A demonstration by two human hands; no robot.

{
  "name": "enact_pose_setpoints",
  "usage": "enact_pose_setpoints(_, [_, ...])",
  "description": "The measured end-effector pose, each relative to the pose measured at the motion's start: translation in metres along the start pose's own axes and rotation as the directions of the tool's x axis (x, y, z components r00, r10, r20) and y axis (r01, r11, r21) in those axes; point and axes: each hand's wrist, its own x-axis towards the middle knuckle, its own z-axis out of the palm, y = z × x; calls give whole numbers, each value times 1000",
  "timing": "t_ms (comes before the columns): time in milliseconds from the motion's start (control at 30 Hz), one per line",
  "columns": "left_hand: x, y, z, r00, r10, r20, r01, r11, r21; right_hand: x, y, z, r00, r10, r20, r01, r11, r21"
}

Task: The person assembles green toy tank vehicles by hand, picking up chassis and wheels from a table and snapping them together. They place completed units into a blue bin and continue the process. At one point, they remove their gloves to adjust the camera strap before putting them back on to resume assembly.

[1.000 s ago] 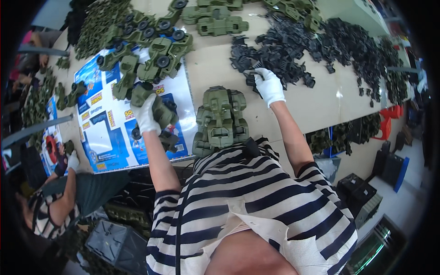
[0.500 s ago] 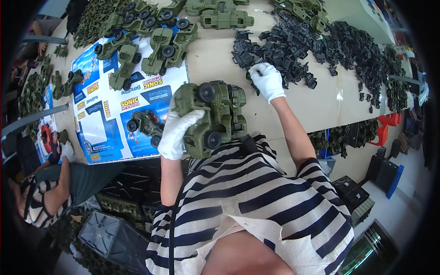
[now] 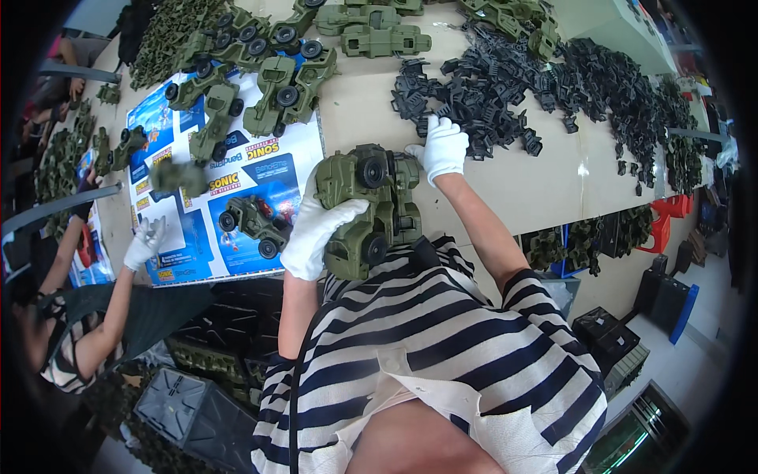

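At the near side of the table (image 3: 537,189), I see the left gloved hand (image 3: 314,233) clasping a green toy truck (image 3: 341,178). Beside the black plastic parts (image 3: 493,95), the right gloved hand (image 3: 444,150) is half-curled; whether it pinches anything, I cannot tell.

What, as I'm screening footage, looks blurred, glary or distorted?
Head view: green plastic piece over a blue-and-white printed sheet blurred; head view: white-gloved left hand fairly sharp; head view: glint on beige tabletop; head view: curved black border.
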Motion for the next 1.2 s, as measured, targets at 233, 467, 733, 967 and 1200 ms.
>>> enact_pose_setpoints(233, [-8,0,7,999,-31,21,33,995,-95,6,22,31,925,-136,-355,228,945,233])
enact_pose_setpoints(467, [0,1,10,1000,-15,18,17,997,-81,27,14,-1,997,-76,11,71,970,232])
enact_pose_setpoints(733, [-11,6,7,999,-39,33,41,997,-62,38,-7,16,985,-172,3,168,964,206])
enact_pose_setpoints(967, [-15,17,26,977,66,204,-123,953,278,-14,19,-132,726,-619,298,-596,-352,722])
enact_pose_setpoints(1200, [-11,21,45,979,31,203,-91,953,291,-40,-9,-113,933,-349,-82,140,145,979])
